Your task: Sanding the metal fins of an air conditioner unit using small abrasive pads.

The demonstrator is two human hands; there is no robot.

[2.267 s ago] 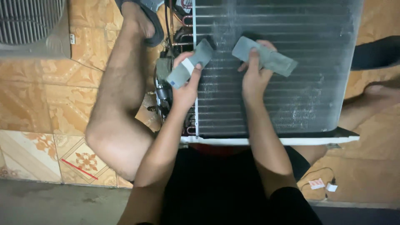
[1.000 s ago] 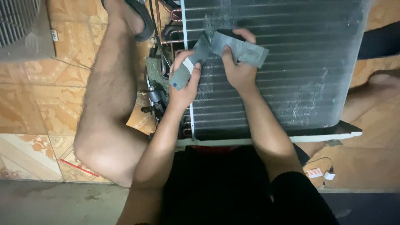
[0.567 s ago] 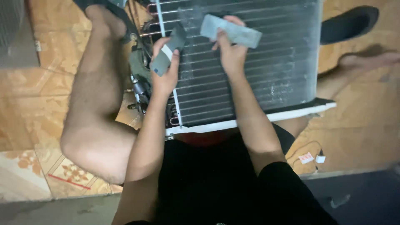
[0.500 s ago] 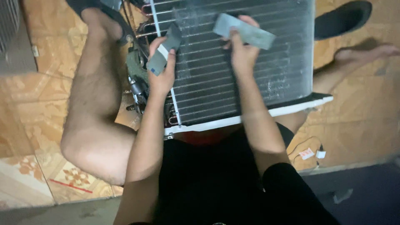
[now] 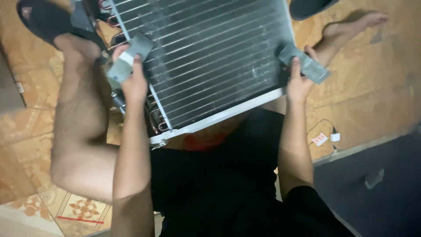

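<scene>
Nearest, black shorts (image 5: 228, 175) and black sleeves filling the bottom middle. To the near left, a bent bare knee (image 5: 83, 162) over patterned orange floor tiles (image 5: 79, 208); to the near right, a dark mat (image 5: 377, 175) and a small white charger with its cable (image 5: 334, 136) on the tiles.

Further out, a finned metal coil panel (image 5: 210, 57) lying tilted across the lap, white frame edge (image 5: 219, 116) nearest, copper tube bends (image 5: 155, 123) along its left side.

At the panel's left edge, left hand (image 5: 133, 83) with fingers closed around a grey flat strip (image 5: 127, 59) bearing a white label, the strip touching the fins. At the right edge, right hand (image 5: 298, 83) with fingers wrapped on a second grey strip (image 5: 305, 63), hanging half off the panel's corner.

Farther still, a foot in a black sandal (image 5: 44, 22) far left, tight against the tube side; a bare foot (image 5: 351, 26) and another dark sandal (image 5: 311, 6) far right. Open tile to the right of the right hand; left side hemmed in by the leg.
</scene>
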